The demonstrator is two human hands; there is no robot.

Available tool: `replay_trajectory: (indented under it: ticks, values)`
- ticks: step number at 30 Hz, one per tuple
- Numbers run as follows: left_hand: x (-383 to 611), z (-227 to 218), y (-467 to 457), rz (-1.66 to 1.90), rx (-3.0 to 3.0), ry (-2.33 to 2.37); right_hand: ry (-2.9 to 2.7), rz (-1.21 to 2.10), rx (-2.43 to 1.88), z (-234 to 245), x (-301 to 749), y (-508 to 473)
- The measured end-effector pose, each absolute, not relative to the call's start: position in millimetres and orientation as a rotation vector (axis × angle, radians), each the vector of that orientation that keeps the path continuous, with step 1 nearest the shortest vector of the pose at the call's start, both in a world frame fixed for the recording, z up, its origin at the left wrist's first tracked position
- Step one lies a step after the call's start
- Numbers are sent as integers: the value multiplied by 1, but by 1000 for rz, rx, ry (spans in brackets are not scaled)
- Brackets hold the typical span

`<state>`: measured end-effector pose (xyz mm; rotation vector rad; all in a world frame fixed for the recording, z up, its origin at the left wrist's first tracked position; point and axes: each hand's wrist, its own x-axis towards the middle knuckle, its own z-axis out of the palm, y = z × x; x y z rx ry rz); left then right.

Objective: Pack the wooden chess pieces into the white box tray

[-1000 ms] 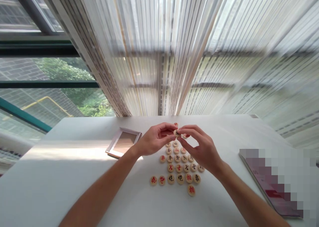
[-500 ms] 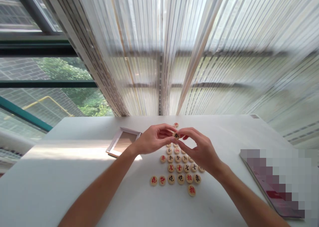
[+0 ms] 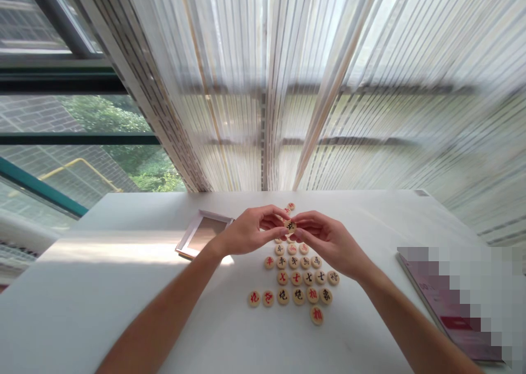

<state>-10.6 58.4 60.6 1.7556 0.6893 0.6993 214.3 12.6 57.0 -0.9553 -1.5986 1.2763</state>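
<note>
Between my two hands is a round wooden Chinese chess piece (image 3: 290,226) with a black character facing me. My left hand (image 3: 250,230) pinches its left side with thumb and fingers. On its right side, my right hand (image 3: 322,237) grips it the same way. Below and behind the hands, several more chess pieces lie in rough rows on the table, with red or black characters. A red-marked piece (image 3: 316,315) lies alone nearest me, and another red-marked piece (image 3: 291,206) is at the far end. My hands hide some pieces in the upper rows.
A shallow open box (image 3: 189,234) sits on the white table (image 3: 123,308) left of the pieces. At the right edge lies a flat pinkish item (image 3: 447,308), partly pixelated. A striped string curtain (image 3: 263,89) hangs behind the table before the windows.
My right hand has shifted slightly and its thumb has closed in on the chess piece. More pieces in the middle rows show beneath it. The left hand has hardly moved.
</note>
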Motion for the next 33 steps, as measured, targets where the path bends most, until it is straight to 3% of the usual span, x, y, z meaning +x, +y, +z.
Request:
replay_trajectory:
  ticks: [33]
  values:
    - [-14, 67, 53, 674, 2154, 694, -1495, 1380, -1089, 57, 208, 10]
